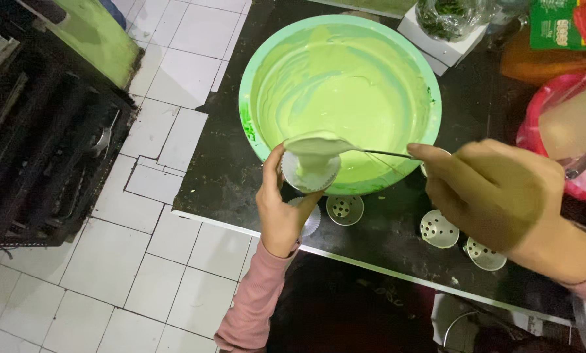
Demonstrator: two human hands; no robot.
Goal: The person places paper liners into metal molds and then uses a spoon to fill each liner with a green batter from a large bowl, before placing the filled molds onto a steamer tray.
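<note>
A single head-worn camera looks steeply down from close above the black counter (pixel 241 170), its near edge crossing the lower frame. White tiled floor (pixel 110 274) fills the left; the far counter runs past the top.

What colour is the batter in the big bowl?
Pale green batter, in a mint-green bowl; the head view shows it.

Home kitchen, white tiled floor (pixel 175 261), dark bench (pixel 227 176), green bowl of batter (pixel 345 85), perforated moulds (pixel 439 229), bagged greens (pixel 447 16), black oven rack (pixel 38 144)
</note>
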